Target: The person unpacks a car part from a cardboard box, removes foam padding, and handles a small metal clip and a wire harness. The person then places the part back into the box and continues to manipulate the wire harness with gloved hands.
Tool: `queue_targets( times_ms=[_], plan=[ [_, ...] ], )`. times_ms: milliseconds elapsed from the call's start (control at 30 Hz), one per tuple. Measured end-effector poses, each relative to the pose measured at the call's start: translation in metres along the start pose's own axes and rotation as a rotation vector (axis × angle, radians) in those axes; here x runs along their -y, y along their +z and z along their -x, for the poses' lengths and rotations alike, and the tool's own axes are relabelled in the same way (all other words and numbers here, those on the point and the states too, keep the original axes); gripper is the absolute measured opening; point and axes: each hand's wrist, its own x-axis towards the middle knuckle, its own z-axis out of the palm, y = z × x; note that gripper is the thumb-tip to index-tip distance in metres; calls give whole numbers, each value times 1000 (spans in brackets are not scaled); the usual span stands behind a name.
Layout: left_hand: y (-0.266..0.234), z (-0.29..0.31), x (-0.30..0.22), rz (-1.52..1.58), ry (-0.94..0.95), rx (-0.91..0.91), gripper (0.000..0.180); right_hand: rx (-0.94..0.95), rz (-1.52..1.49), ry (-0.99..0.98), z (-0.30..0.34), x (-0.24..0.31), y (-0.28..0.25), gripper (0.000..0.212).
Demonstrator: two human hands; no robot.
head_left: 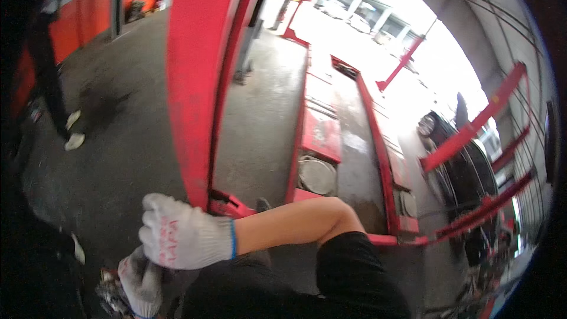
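The room is a big car workshop with a grey floor (pixel 136 147) and a very bright open side. Low on the left, the right hand (pixel 188 231) comes across on a bare arm (pixel 289 224), in a white glove with red print and a blue edge. Its fingers are curled in. The left hand (pixel 142 283) has a white glove too, and it is just below the right one. The two hands are close together, and the right one hides a bit of the left. I cannot tell if they touch, or if either one is clamped on something.

A lumpy metal part (pixel 110 291) is low down, just to the left of the left hand, so the left hand is the nearer one. Some of it is hidden, and I cannot tell which way its long side runs.

Behind the right hand, a tall red post (pixel 198 82) goes up. Past it, two long red ramps (pixel 322 136) lie side by side, with a round plate (pixel 317 175) at the near end of one. Far left, a person with dark trousers and white shoes (pixel 74 142) is near an orange wall (pixel 88 20). Far right, a black car (pixel 475 168) is behind slanting red bars (pixel 490 107)
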Motion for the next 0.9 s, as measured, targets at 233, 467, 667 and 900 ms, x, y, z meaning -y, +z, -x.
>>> queue_targets(
  times_ms=[233,467,667,900],
  plan=[
    [111,111,-58,471,-205,191,23,178,-116,171,142,74,-77,13],
    [127,68,-34,478,7,224,21,-79,-291,264,155,42,-46,17],
    [136,31,-33,607,-124,291,24,4,-350,369,161,4,-29,18],
    [105,-7,-34,964,-220,473,33,-189,-329,461,156,-31,-28,23]
  ],
)
